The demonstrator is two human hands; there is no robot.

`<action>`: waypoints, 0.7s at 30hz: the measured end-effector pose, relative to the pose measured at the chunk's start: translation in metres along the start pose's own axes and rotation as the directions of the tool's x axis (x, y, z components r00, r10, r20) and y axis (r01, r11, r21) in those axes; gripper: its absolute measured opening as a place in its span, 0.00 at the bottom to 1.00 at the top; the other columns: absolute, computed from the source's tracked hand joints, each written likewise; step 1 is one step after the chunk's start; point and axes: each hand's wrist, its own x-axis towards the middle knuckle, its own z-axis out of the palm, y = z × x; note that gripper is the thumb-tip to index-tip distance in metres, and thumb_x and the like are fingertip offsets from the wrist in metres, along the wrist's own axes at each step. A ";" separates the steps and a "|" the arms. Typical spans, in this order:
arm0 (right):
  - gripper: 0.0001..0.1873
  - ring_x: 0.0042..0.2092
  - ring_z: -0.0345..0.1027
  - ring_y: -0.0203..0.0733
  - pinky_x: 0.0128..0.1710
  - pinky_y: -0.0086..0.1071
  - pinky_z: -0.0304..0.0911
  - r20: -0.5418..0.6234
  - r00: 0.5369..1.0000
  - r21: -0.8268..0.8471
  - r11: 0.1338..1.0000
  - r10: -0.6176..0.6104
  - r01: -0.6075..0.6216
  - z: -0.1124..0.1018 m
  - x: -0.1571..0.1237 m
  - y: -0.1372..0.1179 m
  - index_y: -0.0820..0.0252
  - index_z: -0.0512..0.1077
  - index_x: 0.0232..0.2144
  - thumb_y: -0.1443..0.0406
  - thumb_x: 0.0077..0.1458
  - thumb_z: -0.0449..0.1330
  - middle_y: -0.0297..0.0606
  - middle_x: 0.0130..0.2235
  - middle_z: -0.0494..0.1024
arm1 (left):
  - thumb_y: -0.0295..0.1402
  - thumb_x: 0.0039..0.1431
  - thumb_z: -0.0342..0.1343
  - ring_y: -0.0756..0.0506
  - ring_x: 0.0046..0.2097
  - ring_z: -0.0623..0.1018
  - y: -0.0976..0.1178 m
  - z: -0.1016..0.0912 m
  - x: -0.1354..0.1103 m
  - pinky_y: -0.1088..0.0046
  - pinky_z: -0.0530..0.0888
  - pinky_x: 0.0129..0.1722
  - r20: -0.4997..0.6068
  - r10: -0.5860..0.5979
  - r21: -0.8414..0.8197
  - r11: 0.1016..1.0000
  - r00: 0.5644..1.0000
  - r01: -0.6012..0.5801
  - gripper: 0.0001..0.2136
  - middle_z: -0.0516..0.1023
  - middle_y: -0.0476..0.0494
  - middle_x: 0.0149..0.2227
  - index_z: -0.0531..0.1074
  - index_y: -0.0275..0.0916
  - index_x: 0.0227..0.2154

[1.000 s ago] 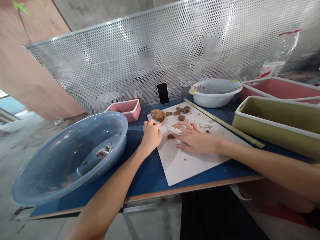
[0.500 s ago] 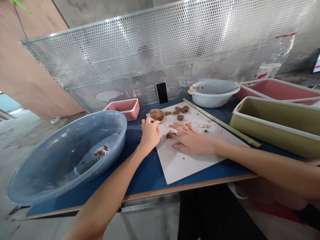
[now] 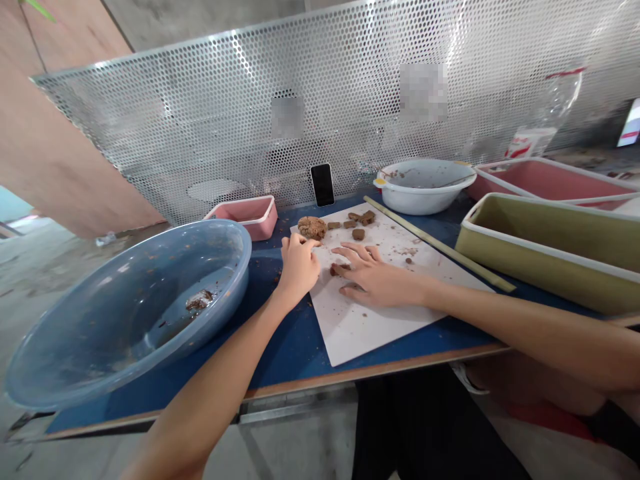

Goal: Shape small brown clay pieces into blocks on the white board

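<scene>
My right hand (image 3: 373, 277) lies palm down over the white board (image 3: 345, 337), fingers stretched and spread. A small brown piece of clay (image 3: 334, 270) shows beneath its fingers, partly covered. At the board's left edge, my left hand (image 3: 299, 267) has its fingers curled in; whatever it may hold is hidden. Just beyond it sits a rough brown lump of clay (image 3: 312, 227). Several smaller pieces, among them a block of clay (image 3: 358, 234), lie along the board's far side. Crumbs are scattered on the board.
To the left stands a large blue basin (image 3: 110, 293) with wet brown residue. A small pink tub (image 3: 263, 223), a phone (image 3: 323, 185) and a white basin (image 3: 425, 197) line the back. A flat strip (image 3: 440, 243) crosses the board's right edge, beside a green trough (image 3: 540, 263).
The whole view has shifted slightly, so things appear a little further left. Both hands keep nearly the same places and poses over the board.
</scene>
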 end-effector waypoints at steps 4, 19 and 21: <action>0.27 0.82 0.41 0.75 0.72 0.75 0.55 0.000 1.000 -0.014 1.000 -0.006 0.006 0.001 0.001 -0.001 0.63 0.75 0.66 0.54 0.77 0.54 0.62 0.80 0.55 | 0.21 0.67 0.50 0.31 0.57 0.71 0.000 0.000 0.000 0.50 0.71 0.65 -0.001 0.001 -0.010 1.000 1.000 -0.001 0.23 0.73 0.33 0.52 0.86 0.41 0.55; 0.32 0.78 0.49 0.77 0.71 0.74 0.53 -0.091 0.995 -0.043 0.997 0.052 -0.056 -0.005 -0.009 0.005 0.57 0.71 0.72 0.48 0.77 0.52 0.61 0.78 0.60 | 0.36 0.66 0.66 0.34 0.57 0.76 -0.009 -0.002 0.009 0.52 0.72 0.67 0.181 0.188 -0.212 0.966 0.965 -0.149 0.12 0.78 0.37 0.49 0.89 0.43 0.50; 0.32 0.79 0.48 0.75 0.72 0.73 0.52 -0.087 0.996 -0.060 0.998 0.026 -0.031 -0.002 -0.009 0.003 0.57 0.70 0.73 0.48 0.77 0.52 0.60 0.78 0.61 | 0.41 0.62 0.72 0.33 0.57 0.77 -0.011 0.000 0.009 0.51 0.73 0.66 0.220 0.241 -0.236 0.953 0.945 -0.188 0.12 0.79 0.37 0.49 0.89 0.44 0.47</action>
